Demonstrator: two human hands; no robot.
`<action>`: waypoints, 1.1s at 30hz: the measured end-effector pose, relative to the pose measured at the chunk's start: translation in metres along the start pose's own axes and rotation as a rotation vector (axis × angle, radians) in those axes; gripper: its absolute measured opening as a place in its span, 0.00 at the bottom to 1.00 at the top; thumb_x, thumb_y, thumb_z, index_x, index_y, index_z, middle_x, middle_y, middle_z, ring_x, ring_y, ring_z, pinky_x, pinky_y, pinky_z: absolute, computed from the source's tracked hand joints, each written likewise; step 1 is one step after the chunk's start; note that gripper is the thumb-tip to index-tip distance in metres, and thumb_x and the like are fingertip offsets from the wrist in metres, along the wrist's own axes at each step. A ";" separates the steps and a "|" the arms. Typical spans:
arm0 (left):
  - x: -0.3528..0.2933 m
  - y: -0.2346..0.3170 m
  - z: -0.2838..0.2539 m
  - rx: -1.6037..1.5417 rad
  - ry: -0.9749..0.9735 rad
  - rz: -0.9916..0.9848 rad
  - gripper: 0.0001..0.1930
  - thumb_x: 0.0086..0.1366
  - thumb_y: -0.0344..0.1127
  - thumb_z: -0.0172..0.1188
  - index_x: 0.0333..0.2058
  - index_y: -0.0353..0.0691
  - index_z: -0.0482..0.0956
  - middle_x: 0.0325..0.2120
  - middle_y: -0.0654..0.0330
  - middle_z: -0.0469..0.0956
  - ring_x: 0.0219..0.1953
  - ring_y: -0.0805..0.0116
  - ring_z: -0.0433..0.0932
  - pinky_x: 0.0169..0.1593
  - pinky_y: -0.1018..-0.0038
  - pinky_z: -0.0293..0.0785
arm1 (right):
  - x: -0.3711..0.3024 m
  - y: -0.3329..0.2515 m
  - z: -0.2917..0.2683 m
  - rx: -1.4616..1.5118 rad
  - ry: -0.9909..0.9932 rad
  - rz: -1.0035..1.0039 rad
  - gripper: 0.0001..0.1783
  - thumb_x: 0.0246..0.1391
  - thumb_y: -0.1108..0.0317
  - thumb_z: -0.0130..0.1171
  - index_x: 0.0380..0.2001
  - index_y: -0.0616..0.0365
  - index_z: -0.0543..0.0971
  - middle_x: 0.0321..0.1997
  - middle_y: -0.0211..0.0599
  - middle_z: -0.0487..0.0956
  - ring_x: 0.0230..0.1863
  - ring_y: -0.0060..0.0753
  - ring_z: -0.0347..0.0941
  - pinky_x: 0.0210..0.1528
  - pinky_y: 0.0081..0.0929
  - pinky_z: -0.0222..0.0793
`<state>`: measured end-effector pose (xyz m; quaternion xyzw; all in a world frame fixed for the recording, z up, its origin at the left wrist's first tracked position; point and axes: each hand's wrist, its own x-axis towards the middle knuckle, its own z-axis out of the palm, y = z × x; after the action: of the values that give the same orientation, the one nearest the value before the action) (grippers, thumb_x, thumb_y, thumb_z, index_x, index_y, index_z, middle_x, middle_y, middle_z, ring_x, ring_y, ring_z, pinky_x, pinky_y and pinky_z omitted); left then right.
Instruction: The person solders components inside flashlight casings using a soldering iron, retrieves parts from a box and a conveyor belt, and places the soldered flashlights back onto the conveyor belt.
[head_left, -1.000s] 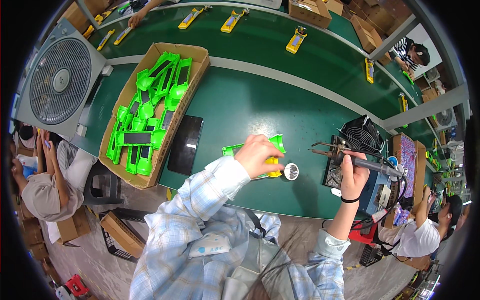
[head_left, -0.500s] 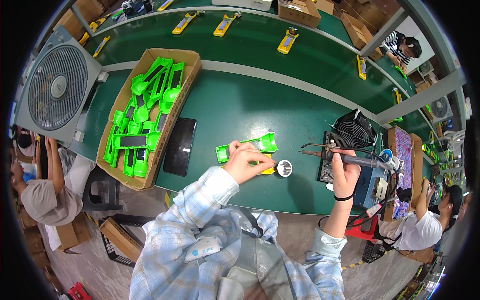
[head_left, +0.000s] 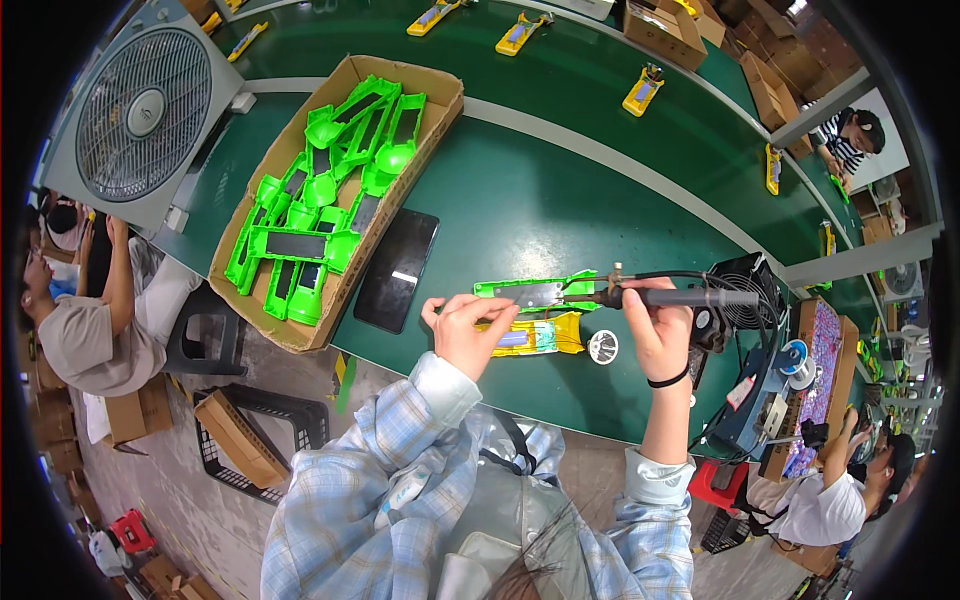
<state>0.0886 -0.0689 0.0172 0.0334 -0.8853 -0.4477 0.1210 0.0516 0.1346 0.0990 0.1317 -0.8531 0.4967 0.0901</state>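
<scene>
My right hand (head_left: 658, 338) is wrapped round the grey handle of a soldering iron (head_left: 712, 298). The iron points left, its tip over a grey plate in a green plastic shell (head_left: 588, 284). Along the iron runs a thin black cable with a small brass fitting. My left hand (head_left: 464, 338) is at the left ends of the green shell and a yellow shell (head_left: 568, 332), thumb and index finger pinched; anything between them is too small to make out. In the yellow shell lie a blue-violet battery cell (head_left: 512, 338) and a circuit board. A round reflector cup (head_left: 603, 347) sits beside it.
Left, a cardboard box (head_left: 440, 125) holds several green shells; a black phone-like slab (head_left: 397, 270) lies beside it. A fan (head_left: 145, 112) stands far left. At right are a round-grilled black fan (head_left: 745, 290) and a solder spool (head_left: 796, 362). Yellow units (head_left: 643, 92) line the strip beyond.
The soldering iron has moved left and down to the green shell. My left hand has shifted off the reflector cup to the shells' left ends, uncovering the yellow shell. The whole view has turned.
</scene>
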 end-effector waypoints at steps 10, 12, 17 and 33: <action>0.002 -0.008 -0.014 0.265 -0.050 0.025 0.05 0.51 0.36 0.56 0.23 0.45 0.79 0.18 0.66 0.75 0.28 0.70 0.69 0.42 0.65 0.48 | 0.022 0.001 0.034 0.052 -0.207 0.056 0.10 0.47 0.68 0.54 0.29 0.67 0.73 0.18 0.35 0.73 0.19 0.19 0.67 0.22 0.17 0.63; 0.005 -0.011 -0.014 0.286 -0.048 0.043 0.04 0.51 0.35 0.55 0.22 0.44 0.78 0.18 0.65 0.75 0.27 0.68 0.68 0.41 0.65 0.49 | 0.025 0.001 0.039 0.064 -0.241 0.052 0.10 0.47 0.68 0.54 0.29 0.67 0.73 0.18 0.35 0.73 0.19 0.19 0.67 0.22 0.17 0.63; 0.013 -0.016 -0.012 0.346 -0.068 0.105 0.04 0.46 0.30 0.55 0.16 0.44 0.74 0.12 0.62 0.70 0.24 0.65 0.68 0.39 0.62 0.51 | 0.028 0.008 0.050 0.055 -0.316 0.040 0.11 0.46 0.68 0.54 0.28 0.68 0.73 0.19 0.38 0.73 0.18 0.25 0.69 0.22 0.20 0.64; 0.023 -0.025 -0.013 0.267 -0.153 0.079 0.05 0.40 0.29 0.55 0.10 0.42 0.72 0.10 0.59 0.68 0.21 0.61 0.68 0.38 0.62 0.52 | 0.026 0.013 0.059 0.045 -0.370 0.005 0.12 0.48 0.67 0.53 0.30 0.67 0.73 0.20 0.37 0.73 0.19 0.23 0.69 0.23 0.19 0.64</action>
<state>0.0687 -0.0983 0.0086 -0.0200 -0.9442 -0.3223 0.0654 0.0211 0.0862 0.0668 0.2208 -0.8440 0.4833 -0.0724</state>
